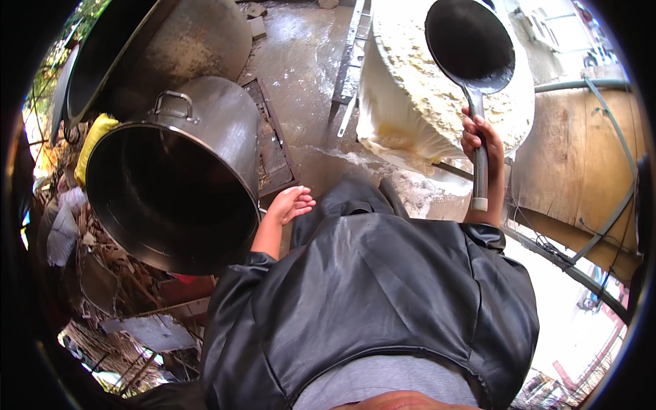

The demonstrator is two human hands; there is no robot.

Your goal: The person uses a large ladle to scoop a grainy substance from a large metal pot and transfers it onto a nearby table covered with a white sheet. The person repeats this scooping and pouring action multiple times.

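My right hand [482, 136] grips the handle of a large dark metal ladle [470, 46], whose round bowl is over a big vat lined with pale cloth [392, 115]. Pale, lumpy curd-like material [405, 72] fills the cloth. A light-coloured cap ends the ladle's handle. Nothing is in my left hand [293, 204], its fingers loosely bent, just right of the rim of a large stainless steel pot [225, 110]. That pot tilts its dark opening towards me, and its contents cannot be made out.
Another large metal vessel [205, 41] stands at the upper left. A metal ladder-like frame [351, 66] lies beside the cloth-lined vat on the wet concrete floor [302, 56]. Wooden boards [569, 159] are at the right. Wood scraps [133, 287] and a yellow bag [95, 146] lie at the left.
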